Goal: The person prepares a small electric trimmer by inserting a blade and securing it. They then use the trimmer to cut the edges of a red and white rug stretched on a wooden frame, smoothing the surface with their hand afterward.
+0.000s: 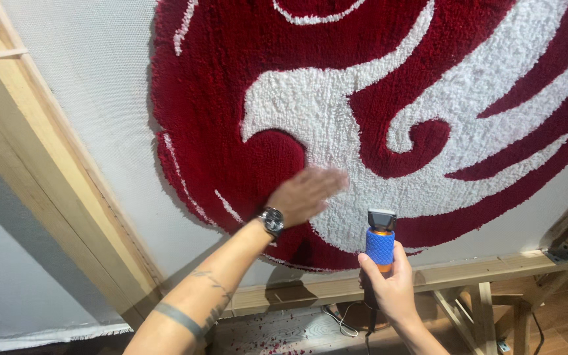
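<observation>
A tufted rug [363, 112] in dark red and white swirls hangs on white backing cloth stretched over a wooden frame [54, 164]. My left hand [307, 192], blurred with motion and wearing a wristwatch [271, 221], lies flat with fingers extended on the rug's pile where red meets white. My right hand [389, 283] grips a corded trimmer [380, 246] with a blue textured grip, an orange band and a black head. The trimmer's head points up at the white pile near the rug's lower edge, just right of my left hand.
The frame's bottom rail [468, 269] runs under the rug, with wooden legs [481, 309] and a metal corner bracket [563, 253] at the right. Red yarn clippings [264, 338] and a cord [340, 322] lie on the floor below. A grey wall [8, 276] is at left.
</observation>
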